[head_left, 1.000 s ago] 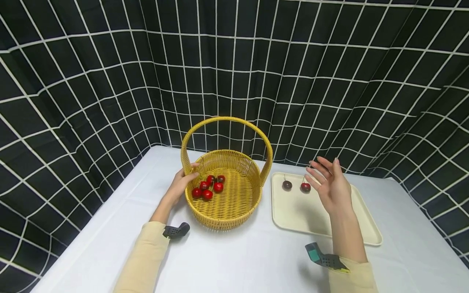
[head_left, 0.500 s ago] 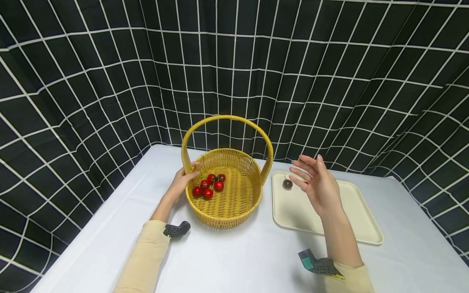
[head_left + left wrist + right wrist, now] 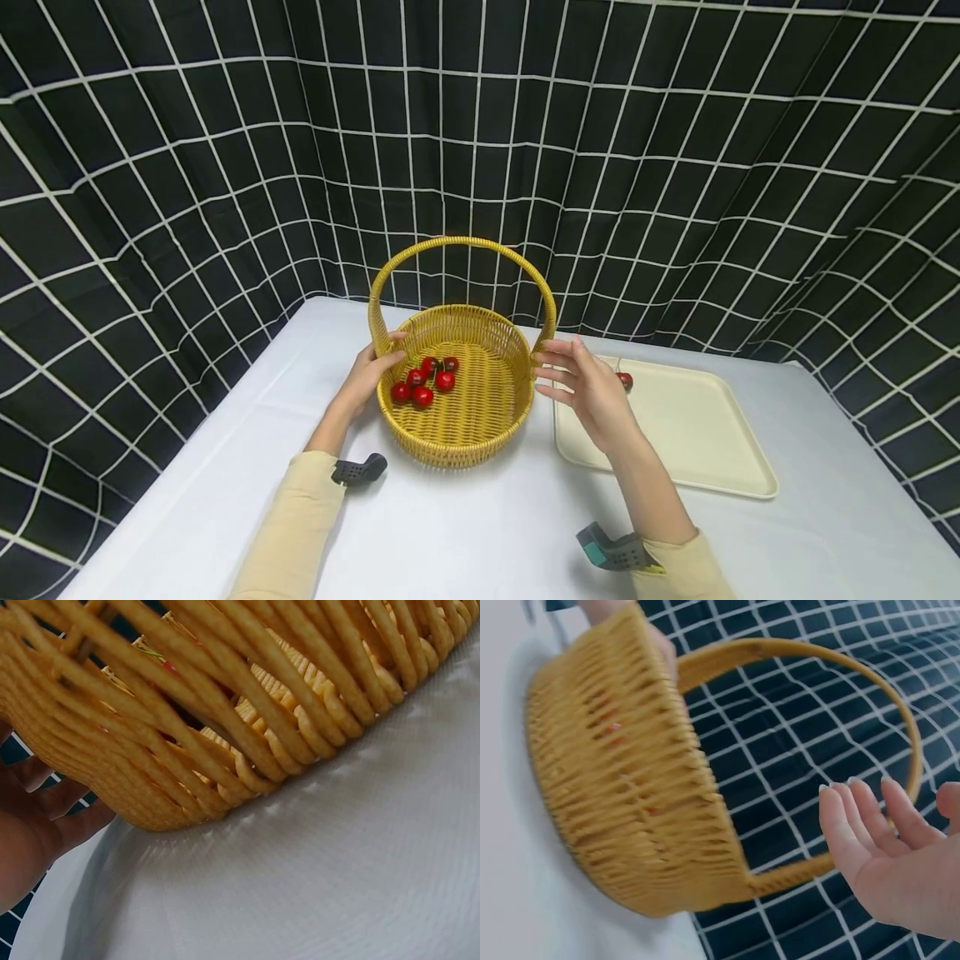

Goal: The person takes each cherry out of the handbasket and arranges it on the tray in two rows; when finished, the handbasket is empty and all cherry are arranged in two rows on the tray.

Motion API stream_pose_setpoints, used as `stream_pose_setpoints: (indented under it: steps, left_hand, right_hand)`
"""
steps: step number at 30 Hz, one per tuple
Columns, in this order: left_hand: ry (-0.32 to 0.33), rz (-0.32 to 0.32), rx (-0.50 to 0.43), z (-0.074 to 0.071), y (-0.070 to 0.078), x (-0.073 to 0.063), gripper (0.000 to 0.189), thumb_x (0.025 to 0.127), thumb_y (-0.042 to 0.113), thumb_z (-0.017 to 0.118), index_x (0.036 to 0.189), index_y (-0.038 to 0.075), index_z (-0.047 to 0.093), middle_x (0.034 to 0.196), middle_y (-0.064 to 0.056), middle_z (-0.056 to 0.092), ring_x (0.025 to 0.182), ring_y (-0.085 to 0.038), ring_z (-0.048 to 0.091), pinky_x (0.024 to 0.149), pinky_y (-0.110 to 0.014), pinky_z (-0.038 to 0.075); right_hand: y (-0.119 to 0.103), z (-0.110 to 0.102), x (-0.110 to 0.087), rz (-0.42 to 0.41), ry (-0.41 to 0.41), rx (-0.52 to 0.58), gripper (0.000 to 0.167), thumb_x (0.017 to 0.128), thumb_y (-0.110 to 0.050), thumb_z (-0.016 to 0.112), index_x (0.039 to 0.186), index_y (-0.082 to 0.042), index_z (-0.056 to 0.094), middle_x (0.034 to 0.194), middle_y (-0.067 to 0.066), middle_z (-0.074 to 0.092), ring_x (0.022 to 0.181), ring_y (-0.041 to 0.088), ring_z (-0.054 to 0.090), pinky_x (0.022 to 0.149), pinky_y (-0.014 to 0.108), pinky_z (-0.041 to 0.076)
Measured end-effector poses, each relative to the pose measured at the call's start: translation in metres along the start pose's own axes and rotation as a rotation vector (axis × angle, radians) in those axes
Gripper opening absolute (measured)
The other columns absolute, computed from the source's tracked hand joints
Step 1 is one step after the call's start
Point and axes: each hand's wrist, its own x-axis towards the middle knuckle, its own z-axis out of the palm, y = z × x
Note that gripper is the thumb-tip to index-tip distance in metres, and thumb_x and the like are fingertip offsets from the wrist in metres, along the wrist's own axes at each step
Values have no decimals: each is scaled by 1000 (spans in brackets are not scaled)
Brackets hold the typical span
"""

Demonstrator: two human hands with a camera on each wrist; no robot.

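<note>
I'm following the work from the head view, and the right grip (image 3: 588, 392) is shifting leftward: a second ago it was hanging over the cream tray (image 3: 697, 417), and now it is hovering beside the right foot of the handle (image 3: 465, 241) of the yellow wicker basket (image 3: 453, 457). Its fingers are spreading loosely, holding nothing that I'm seeing; I can't tell whether their tips are touching the basket. The left grip (image 3: 366, 372) is staying put, thumb hooking over the rim at the handle's left foot, so it is keeping hold of the basket. The basket is standing upright on the worktop (image 3: 465, 533), red cherries (image 3: 416, 377) clustering in its left half. A lone cherry (image 3: 626, 381) is showing on the tray; the dark cherry is disappearing behind the right grip. With both grips flanking the basket, I'm judging that the work is centring there, not on the tray.
</note>
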Motion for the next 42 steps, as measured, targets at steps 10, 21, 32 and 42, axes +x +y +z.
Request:
stream_pose_setpoints:
  steps: [10,21,32,42]
  left_hand:
    - [-1,0,-6,2,1,-2,42,97,15,50,138,6,44,146,-18,37,134,-33,33,107,-51,28]
    - [3,5,7,1,-1,-2,43,97,16,51,138,7,45,145,-18,37,132,-33,34,107,-51,28]
    - [3,15,-3,1,-1,-4,43,97,14,51,138,6,45,146,-18,37,133,-33,32,108,-51,24]
    - [9,17,-8,1,-1,-2,42,97,14,51,138,6,45,146,-18,37,134,-32,31,109,-51,24]
  right_hand:
    - [21,19,14,126,-38,-96,52,105,-35,33,132,9,44,124,24,54,106,30,58,86,36,52]
    - [34,34,34,244,-100,-138,53,103,-39,38,131,5,48,123,21,56,114,39,53,87,39,51]
    - [40,51,48,363,-186,-183,56,102,-41,39,137,2,44,133,27,47,119,41,49,86,40,52]
    - [51,65,58,440,-182,-188,58,103,-41,36,135,6,46,129,26,51,112,40,55,83,44,53]
